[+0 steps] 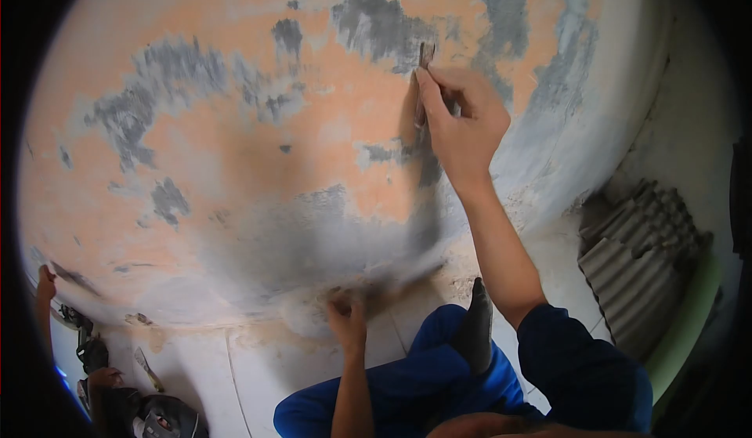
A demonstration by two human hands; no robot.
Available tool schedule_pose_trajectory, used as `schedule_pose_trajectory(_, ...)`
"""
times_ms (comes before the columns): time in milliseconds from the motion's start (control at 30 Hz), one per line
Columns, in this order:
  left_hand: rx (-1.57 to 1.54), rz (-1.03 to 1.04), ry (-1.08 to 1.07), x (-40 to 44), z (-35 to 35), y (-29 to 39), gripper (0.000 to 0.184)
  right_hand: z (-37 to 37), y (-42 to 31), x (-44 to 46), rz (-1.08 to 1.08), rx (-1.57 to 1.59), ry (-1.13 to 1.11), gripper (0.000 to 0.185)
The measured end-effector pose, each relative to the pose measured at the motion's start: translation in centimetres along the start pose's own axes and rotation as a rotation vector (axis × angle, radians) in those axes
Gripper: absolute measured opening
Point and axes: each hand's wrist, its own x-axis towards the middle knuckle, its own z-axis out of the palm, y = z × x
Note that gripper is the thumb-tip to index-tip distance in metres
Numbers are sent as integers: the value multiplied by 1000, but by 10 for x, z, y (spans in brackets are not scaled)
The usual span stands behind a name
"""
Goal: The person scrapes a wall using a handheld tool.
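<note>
Head view: my right hand (470, 121), upper right of centre, pinches a flat tool (427, 54) between thumb and fingers, its upper end against or just off a peach-and-grey surface (329, 121), beside the grey patch (376, 27) at top centre. My left hand (347, 320), lower centre, has curled fingers at the surface's bottom edge; cannot tell whether they hold anything. Technique, my judgement: hold the tool at a low, even angle, press lightly and evenly, and let the wrist follow the curve so no corner digs in. Edges: the surface bends away at right, above corrugated sheets (638, 273), and meets the tiled floor (254, 360) along the lower frame. Most working room seems to lie leftward across the upper frame; a co-worker's hand (47, 283) at far lower left limits that side. My socked foot (474, 328) sits below my right forearm.
</note>
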Motion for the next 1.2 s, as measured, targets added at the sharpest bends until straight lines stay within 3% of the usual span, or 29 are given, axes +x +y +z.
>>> schedule_pose_trajectory(200,89,-19,12,-1,0,14,27,3,-1,-3,-97,-68,30,6)
schedule_pose_trajectory(333,-12,-46,29,-1,-1,3,25,13,-13,11,-4,93,66,6)
schedule_pose_trajectory(400,-64,-64,70,2,1,11,26,4,-2,-10,-88,-34,42,5)
schedule_pose_trajectory(433,-33,-48,100,2,0,13,27,1,-1,-20,-133,-90,30,5)
schedule_pose_trajectory(467,0,-32,132,0,-3,14,28,3,-3,-28,-30,21,41,7)
schedule_pose_trajectory(600,195,-78,164,-1,-15,20,32,5,1,8,-129,-50,1,7)
schedule_pose_trajectory(700,347,69,330,-1,-13,12,34,4,-3,10,-116,-49,5,5)
schedule_pose_trajectory(900,635,134,393,-2,-10,11,51,2,0,5,-156,-112,-1,7)
schedule_pose_trajectory(1000,478,131,351,-2,-12,8,59,14,-10,28,-2,89,49,7)
schedule_pose_trajectory(1100,531,86,308,0,-14,21,63,-1,5,-13,-184,-136,-11,7)
schedule_pose_trajectory(1133,531,97,306,-1,-14,18,64,0,-1,-25,-132,-14,14,7)
schedule_pose_trajectory(1200,524,125,304,2,-12,7,65,1,1,-11,-229,-100,-15,7)
